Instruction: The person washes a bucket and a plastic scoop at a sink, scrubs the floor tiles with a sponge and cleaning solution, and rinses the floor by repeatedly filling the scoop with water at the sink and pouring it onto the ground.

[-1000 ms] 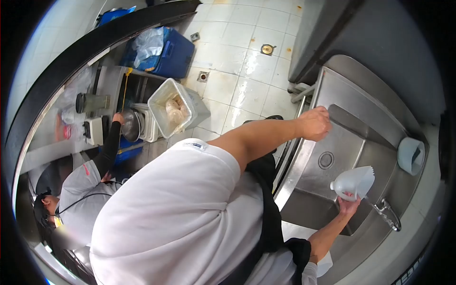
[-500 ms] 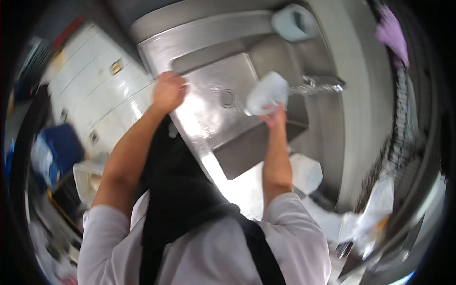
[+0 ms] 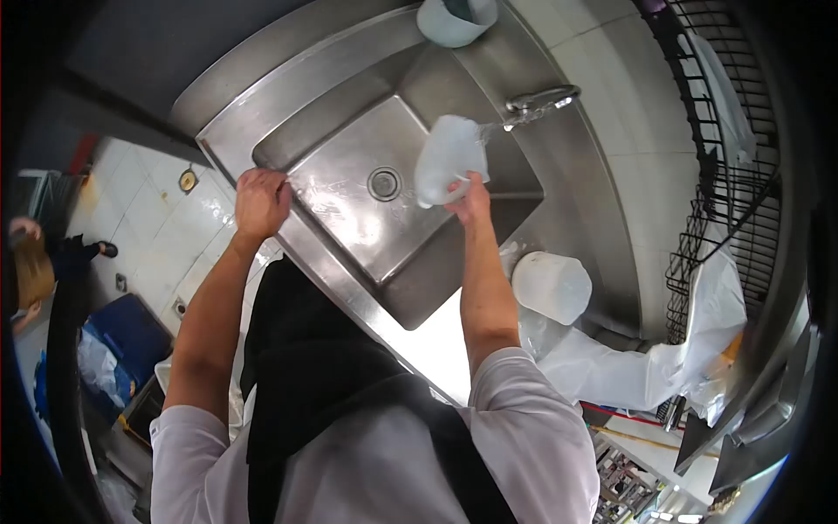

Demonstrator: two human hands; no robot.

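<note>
My right hand (image 3: 472, 199) grips a cut white plastic jug (image 3: 447, 157) by its handle, over the right part of the steel sink (image 3: 340, 236). The jug's open end points toward the faucet (image 3: 541, 103), where water runs. Near the sink's left front edge is my left hand (image 3: 261, 203), its fingers curled in a fist at the rim; whether it holds anything is hidden. The round drain (image 3: 384, 184) lies between my two hands.
A white container (image 3: 456, 22) stands at the sink's back corner, and another (image 3: 552, 287) on the right counter beside white plastic sheeting (image 3: 611, 371). A wire rack (image 3: 729, 105) hangs at right. At left are a blue cooler (image 3: 131, 341) and another person (image 3: 35, 262).
The view has swung round to face the sink. My right hand still holds the jug, now with its open end near the faucet. My left hand remains curled at the sink's edge.
</note>
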